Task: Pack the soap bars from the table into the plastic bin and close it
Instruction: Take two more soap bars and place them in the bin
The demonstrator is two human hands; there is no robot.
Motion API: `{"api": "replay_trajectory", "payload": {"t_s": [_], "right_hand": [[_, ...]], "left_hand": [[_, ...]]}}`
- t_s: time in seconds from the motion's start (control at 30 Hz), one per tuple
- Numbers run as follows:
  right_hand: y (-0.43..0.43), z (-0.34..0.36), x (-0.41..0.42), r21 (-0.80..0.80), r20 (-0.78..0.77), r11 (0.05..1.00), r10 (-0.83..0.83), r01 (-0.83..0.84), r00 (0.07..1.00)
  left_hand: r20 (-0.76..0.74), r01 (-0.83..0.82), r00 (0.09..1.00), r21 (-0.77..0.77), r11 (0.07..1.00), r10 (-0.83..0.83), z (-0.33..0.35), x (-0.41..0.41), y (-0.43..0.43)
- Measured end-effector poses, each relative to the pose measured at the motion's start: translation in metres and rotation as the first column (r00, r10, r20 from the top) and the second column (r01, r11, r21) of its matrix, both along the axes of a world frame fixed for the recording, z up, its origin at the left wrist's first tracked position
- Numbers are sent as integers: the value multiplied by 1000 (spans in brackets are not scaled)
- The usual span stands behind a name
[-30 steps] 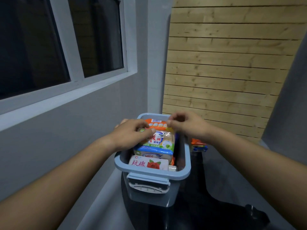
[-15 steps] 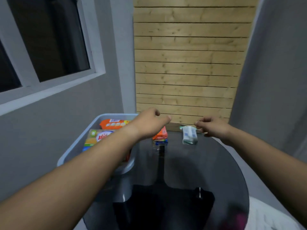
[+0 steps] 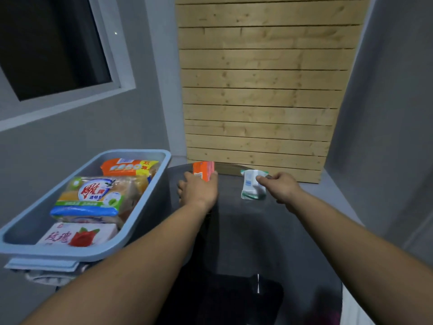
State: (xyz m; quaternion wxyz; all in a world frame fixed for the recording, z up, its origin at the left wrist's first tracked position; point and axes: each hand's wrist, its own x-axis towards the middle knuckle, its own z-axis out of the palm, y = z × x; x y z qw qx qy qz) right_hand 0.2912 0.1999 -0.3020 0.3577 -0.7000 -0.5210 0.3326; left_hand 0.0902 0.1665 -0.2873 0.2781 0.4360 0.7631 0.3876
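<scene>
A light blue plastic bin (image 3: pixel 150 202) stands open on the left of the dark round table (image 3: pixel 246 235). Inside it lie several wrapped soap packs: an orange one (image 3: pixel 128 167), a green and blue one (image 3: pixel 93 198) and a white one with a red rose (image 3: pixel 77 235). At the table's far edge, my left hand (image 3: pixel 199 188) closes around an orange soap bar (image 3: pixel 203 170). My right hand (image 3: pixel 278 186) pinches the top of a white and green soap bar (image 3: pixel 251 185) that rests on the table.
A wooden slat panel (image 3: pixel 257 90) stands right behind the table. Grey walls close in on both sides, with a window (image 3: pixel 46 48) at the upper left. The bin's latch (image 3: pixel 42 266) hangs at its near end.
Both hands left the bin and reached forward to the far edge of the table. The left hand closed on the orange bar, the right took hold of the white and green one.
</scene>
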Motion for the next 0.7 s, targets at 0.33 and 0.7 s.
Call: {"api": "replay_trajectory", "payload": {"t_s": [0.33,0.7], "right_hand": [[36,-11,-27,-145,292,985,-51,97,955],[28,-7,-50,-89,99,996,23,-14,995]], "left_hand": [[218,-133,967,-17,991,134,-23,-3,35],[-127,-45,991,40,998,50,-18,-4,21]]}}
